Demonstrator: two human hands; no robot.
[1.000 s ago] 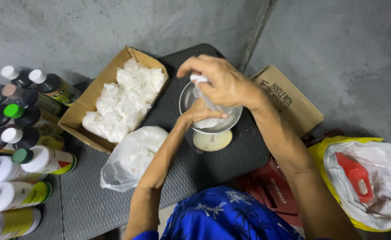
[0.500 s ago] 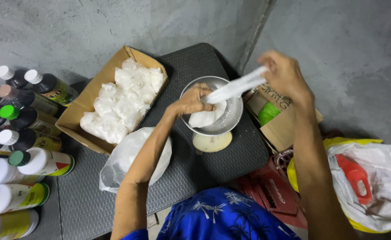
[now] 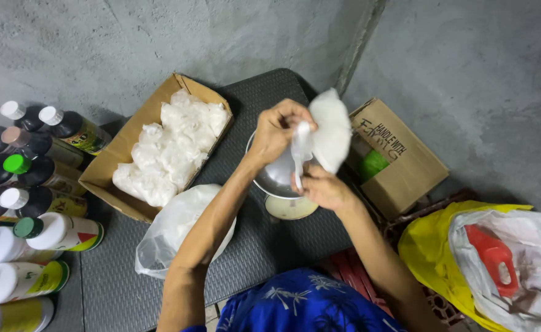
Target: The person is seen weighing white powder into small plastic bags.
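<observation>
A small white bag (image 3: 330, 130) is being held up over the metal bowl (image 3: 276, 178) by both closed hands, left hand (image 3: 276, 130) and right hand (image 3: 322, 187), and its neck probably needs twisting tight.

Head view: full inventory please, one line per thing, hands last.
small filled bag: one, white, held up over the bowl
metal bowl: one, silver, on a cream base at table centre
open carton: one, brown, left of the bowl, full of white bags
loose plastic bag: one, clear-white, on the table near edge
table: one, dark grey
bottles: a dozen or so, dark and white, far left
second carton: one, brown, right
yellow bag: one, lower right
left hand: gripping the bag's neck
right hand: pinching the neck's tail
</observation>
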